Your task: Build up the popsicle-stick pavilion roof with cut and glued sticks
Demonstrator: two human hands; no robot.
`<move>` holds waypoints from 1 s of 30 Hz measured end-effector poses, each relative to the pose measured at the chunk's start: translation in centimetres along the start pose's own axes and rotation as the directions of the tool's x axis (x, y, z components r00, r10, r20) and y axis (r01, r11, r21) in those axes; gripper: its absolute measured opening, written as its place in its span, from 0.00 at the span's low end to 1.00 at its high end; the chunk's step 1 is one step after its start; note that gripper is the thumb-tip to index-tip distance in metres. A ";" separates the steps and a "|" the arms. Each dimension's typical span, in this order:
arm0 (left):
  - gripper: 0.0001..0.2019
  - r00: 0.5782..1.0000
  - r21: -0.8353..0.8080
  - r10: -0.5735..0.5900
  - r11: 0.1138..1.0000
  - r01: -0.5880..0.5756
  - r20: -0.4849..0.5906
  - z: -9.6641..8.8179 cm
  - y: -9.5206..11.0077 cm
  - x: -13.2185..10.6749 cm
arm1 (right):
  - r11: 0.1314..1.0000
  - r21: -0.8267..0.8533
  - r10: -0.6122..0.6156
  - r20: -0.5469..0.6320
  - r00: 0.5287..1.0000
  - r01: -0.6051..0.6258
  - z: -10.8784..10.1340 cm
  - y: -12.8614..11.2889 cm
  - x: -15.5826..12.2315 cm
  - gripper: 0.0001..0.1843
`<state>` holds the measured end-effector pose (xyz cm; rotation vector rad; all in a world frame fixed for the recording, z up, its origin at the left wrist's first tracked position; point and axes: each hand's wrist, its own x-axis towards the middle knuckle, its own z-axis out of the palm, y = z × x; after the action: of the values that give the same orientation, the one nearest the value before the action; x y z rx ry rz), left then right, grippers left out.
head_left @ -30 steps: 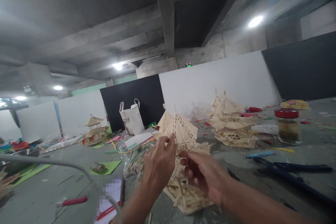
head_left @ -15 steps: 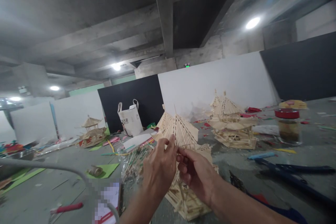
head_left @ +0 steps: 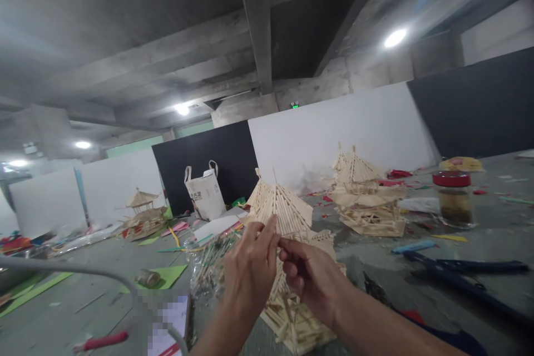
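Observation:
A model pavilion of thin pale wooden sticks [head_left: 287,208] stands in front of me, with a pointed roof over lower tiers. My left hand [head_left: 252,267] is at the left of its roof edge, fingers bent and pressed together, the index finger pointing up against the roof. Close beside it, my right hand [head_left: 312,275] is closed in a pinch, thumb and index finger meeting near the left fingertips. Whatever lies between the fingers is too small or hidden to make out. Both hands cover the model's middle; its stick base [head_left: 298,328] shows below them.
Left of the hands lies a plastic bag of sticks [head_left: 211,261]. More stick pavilions [head_left: 369,206] stand at right and far left. A red-lidded jar [head_left: 454,200], dark-handled pliers [head_left: 479,295], a tote bag [head_left: 206,194], a red-handled tool [head_left: 104,339] and a grey cable [head_left: 83,268] surround the work.
The view has shifted slightly, so things appear a little further left. Both hands stay at the roof edge in nearly the same pose, fingertips close together.

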<state>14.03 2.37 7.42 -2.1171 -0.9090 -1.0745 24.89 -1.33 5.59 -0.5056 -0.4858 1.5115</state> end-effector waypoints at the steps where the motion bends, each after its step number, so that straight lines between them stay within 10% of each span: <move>1: 0.15 1.000 0.000 -0.004 1.000 0.004 0.005 -0.1 0.0 0.0 | 1.000 -0.001 -0.001 -0.001 1.000 0.001 0.0 0.0 0.0 0.10; 21: 0.17 0.982 0.104 -0.096 0.991 0.080 0.159 -1.4 0.9 0.1 | 0.999 -0.031 -0.036 0.028 0.999 0.037 1.0 -0.2 0.1 0.07; 30: 0.18 0.975 -0.170 -0.109 0.975 0.143 0.195 -1.5 -0.1 0.1 | 0.996 -0.020 -0.084 -0.034 0.996 0.083 1.0 0.4 0.5 0.09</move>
<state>13.34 1.33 8.25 -2.3697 -1.0818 -1.0733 24.04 -0.86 6.14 -0.5191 -0.4887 1.4170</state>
